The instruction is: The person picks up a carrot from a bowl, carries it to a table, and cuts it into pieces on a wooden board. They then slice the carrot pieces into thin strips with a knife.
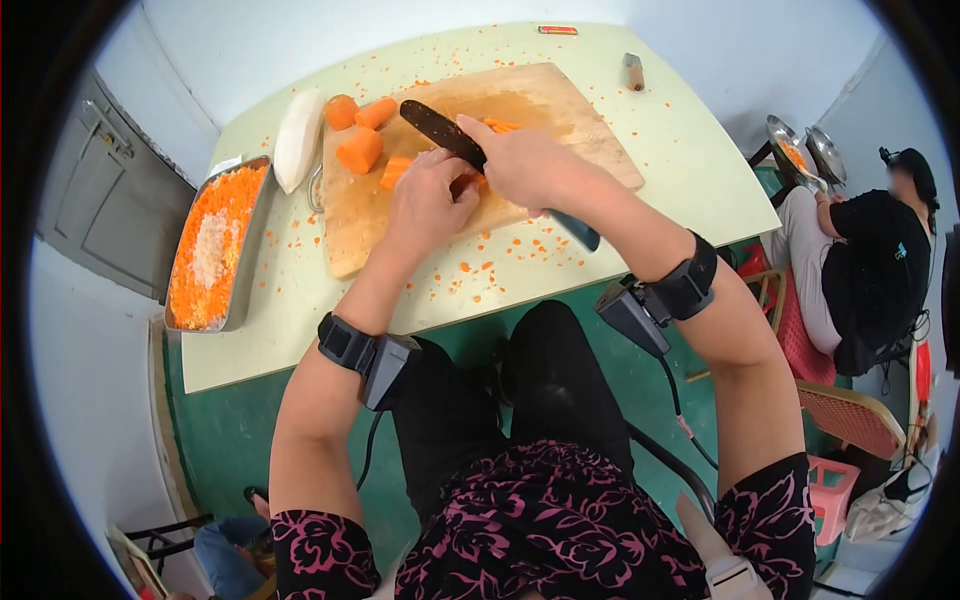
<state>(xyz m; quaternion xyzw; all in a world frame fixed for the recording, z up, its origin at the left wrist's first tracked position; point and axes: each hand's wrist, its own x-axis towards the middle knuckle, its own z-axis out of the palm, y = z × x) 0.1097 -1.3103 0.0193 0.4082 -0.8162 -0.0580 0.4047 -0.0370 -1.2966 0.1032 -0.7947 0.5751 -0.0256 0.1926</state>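
Note:
A wooden cutting board [590, 135] lies on the pale table. My right hand [520, 168] is closed around a knife [440, 130] with a dark blade and a blue-grey handle that shows below the hand. My left hand [432, 198] has its fingers bent and pressed on a carrot piece [396, 171] beside the blade. Orange strips [503, 125] lie just beyond my right hand. Several peeled carrot chunks [360, 151] rest at the board's upper left. A long white radish [298, 142] lies left of the board.
A metal tray [262, 215] of chopped orange and white food stands at the table's left. A peeler [634, 72] and a small red object [558, 30] lie at the far side. Orange scraps dot the table [225, 360]. A person [880, 260] sits at the right near metal bowls [825, 155].

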